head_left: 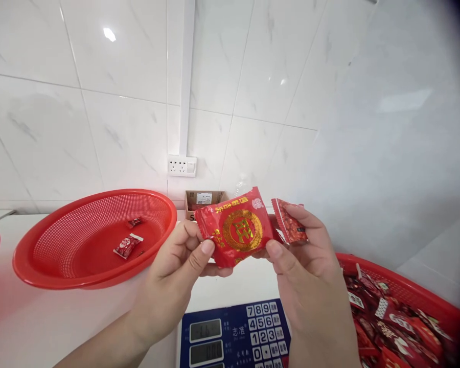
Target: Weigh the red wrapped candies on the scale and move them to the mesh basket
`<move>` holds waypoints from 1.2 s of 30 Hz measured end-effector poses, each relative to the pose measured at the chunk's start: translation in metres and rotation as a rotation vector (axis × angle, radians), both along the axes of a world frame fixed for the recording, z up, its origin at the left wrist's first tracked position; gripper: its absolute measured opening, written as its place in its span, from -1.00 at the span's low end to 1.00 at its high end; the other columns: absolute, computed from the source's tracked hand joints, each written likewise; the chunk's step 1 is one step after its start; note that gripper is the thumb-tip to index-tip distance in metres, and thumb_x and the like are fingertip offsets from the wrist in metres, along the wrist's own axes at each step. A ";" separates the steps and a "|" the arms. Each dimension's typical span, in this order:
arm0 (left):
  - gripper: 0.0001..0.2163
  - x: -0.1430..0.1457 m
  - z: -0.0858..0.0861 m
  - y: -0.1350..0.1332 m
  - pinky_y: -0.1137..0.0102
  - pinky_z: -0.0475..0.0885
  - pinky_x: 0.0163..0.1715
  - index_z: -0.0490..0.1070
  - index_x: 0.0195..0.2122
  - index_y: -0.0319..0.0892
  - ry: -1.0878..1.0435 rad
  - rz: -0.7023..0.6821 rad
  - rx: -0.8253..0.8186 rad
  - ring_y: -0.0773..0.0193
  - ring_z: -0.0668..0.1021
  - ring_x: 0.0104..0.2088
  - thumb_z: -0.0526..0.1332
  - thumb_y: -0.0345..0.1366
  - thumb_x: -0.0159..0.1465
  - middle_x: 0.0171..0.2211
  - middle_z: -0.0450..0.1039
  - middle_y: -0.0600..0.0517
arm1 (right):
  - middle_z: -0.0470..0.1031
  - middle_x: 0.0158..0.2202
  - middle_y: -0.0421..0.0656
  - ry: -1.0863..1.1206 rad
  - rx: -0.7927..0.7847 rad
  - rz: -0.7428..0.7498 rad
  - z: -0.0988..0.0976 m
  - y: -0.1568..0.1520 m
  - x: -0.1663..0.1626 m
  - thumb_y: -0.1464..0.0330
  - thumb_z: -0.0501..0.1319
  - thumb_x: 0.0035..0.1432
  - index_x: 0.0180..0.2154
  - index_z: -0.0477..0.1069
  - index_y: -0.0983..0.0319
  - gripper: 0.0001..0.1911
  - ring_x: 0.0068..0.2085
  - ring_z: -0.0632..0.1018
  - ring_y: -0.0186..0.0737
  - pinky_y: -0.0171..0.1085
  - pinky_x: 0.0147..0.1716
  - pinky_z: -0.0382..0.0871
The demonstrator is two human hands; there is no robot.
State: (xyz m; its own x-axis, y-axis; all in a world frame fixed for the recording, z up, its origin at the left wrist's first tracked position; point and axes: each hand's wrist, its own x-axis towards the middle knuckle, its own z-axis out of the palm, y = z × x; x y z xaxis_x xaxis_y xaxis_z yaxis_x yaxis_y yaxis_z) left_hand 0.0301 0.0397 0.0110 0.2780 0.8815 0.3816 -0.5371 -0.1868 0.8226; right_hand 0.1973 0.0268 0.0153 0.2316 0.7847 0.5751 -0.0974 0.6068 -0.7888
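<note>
A red snack packet with a gold round emblem is held up in front of me by both hands. My left hand pinches its left edge between thumb and fingers. My right hand pinches its right edge with the thumb, and a second, smaller red packet is tucked between the fingers of that same hand. Below the hands lies a blue weighing scale with a keypad and two displays.
A large red mesh basket on the white counter at left holds two small packets. A second red basket at lower right is full of red packets. A small cardboard box and a wall socket are behind.
</note>
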 end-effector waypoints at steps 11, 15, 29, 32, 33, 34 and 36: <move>-0.87 0.008 0.002 -0.006 0.54 0.54 -0.31 0.56 -0.17 -0.09 0.048 -0.160 0.008 0.37 0.59 -0.32 0.35 -0.36 0.25 -0.28 0.61 0.03 | 0.54 -0.02 -0.10 0.121 -0.059 -0.077 0.002 0.005 0.002 0.30 0.39 0.07 -0.07 0.38 0.06 -0.62 -0.11 0.62 -0.08 -0.15 -0.28 0.62; -0.89 0.007 0.003 -0.007 0.51 0.55 -0.31 0.56 -0.22 -0.11 0.088 -0.171 0.009 0.37 0.58 -0.36 0.37 -0.30 0.23 -0.35 0.58 0.05 | 0.56 -0.06 -0.11 0.176 -0.092 -0.057 0.004 0.005 -0.001 0.31 0.41 0.03 -0.10 0.42 0.07 -0.63 -0.10 0.61 -0.08 -0.09 -0.19 0.60; -0.85 0.006 -0.006 0.012 0.41 0.56 -0.24 0.55 -0.13 -0.09 0.205 0.013 0.073 0.20 0.60 -0.14 0.26 -0.24 0.32 -0.11 0.61 -0.01 | 0.50 -0.06 -0.13 -0.279 0.283 -0.393 -0.002 -0.009 -0.008 0.45 0.30 0.16 -0.05 0.39 0.06 -0.67 -0.02 0.55 -0.09 -0.09 -0.04 0.48; -0.84 0.007 -0.007 0.014 0.34 0.52 -0.13 0.54 -0.10 -0.10 0.240 0.071 0.154 0.15 0.59 -0.08 0.23 -0.27 0.34 -0.09 0.60 -0.02 | 0.56 -0.38 -0.23 -0.589 0.245 -0.208 0.002 -0.016 -0.006 0.35 0.25 0.23 -0.24 0.46 0.09 -0.96 -0.40 0.55 -0.25 -0.31 -0.47 0.44; -0.84 0.007 -0.007 0.014 0.31 0.51 -0.09 0.54 -0.09 -0.10 0.240 0.078 0.174 0.13 0.58 -0.06 0.22 -0.27 0.35 -0.07 0.60 -0.03 | 0.54 -0.45 -0.25 -0.650 0.220 -0.166 0.003 -0.016 -0.006 0.32 0.24 0.25 -0.30 0.46 0.11 -0.95 -0.48 0.50 -0.29 -0.33 -0.54 0.38; -0.83 0.007 -0.007 0.014 0.29 0.50 -0.06 0.54 -0.09 -0.10 0.236 0.082 0.188 0.11 0.57 -0.05 0.22 -0.26 0.35 -0.07 0.60 -0.03 | 0.54 -0.48 -0.25 -0.677 0.201 -0.146 0.004 -0.015 -0.006 0.30 0.23 0.26 -0.33 0.46 0.13 -0.90 -0.52 0.48 -0.31 -0.34 -0.57 0.36; -0.83 0.007 -0.007 0.013 0.28 0.49 -0.05 0.54 -0.09 -0.10 0.238 0.091 0.196 0.09 0.57 -0.04 0.22 -0.24 0.35 -0.07 0.60 -0.03 | 0.56 -0.45 -0.24 -0.656 0.183 -0.156 0.006 -0.013 -0.007 0.27 0.23 0.26 -0.33 0.47 0.13 -0.88 -0.50 0.49 -0.29 -0.31 -0.52 0.39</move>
